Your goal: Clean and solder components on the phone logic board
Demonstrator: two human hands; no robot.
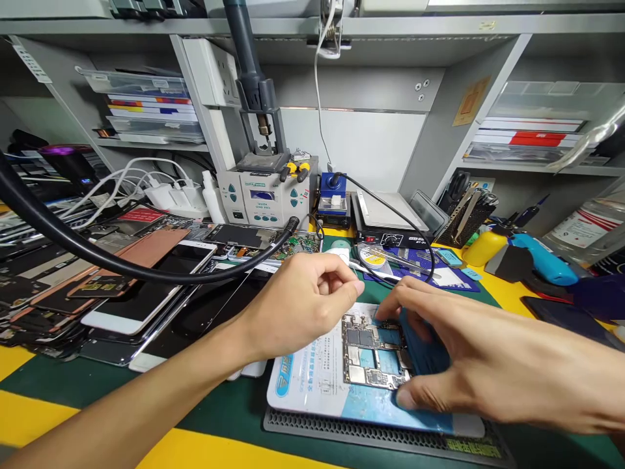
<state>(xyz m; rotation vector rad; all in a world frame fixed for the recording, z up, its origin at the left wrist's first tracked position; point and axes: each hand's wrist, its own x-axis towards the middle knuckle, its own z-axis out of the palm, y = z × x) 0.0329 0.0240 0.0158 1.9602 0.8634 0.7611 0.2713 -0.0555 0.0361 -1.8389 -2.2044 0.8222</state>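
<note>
A phone motherboard (362,355) with metal shields, chips and cut-out openings lies flat on a white and blue printed pad (312,391). My right hand (469,352) spans it from the right, thumb at its lower corner and fingertips at its far edge. Over the pad's upper left, my left hand (307,299) is closed, thumb pressed to curled fingers; anything pinched there is hidden or too small to make out. Beneath the pad is a grey honeycomb-edged mat (351,433).
Stacked phones and parts (131,306) fill the left side, crossed by a thick black hose (146,270). Behind stand a hot-air station (263,198) and a flat heating plate (390,225). At right are a tweezers holder (469,215) and a blue-and-yellow tool (541,257).
</note>
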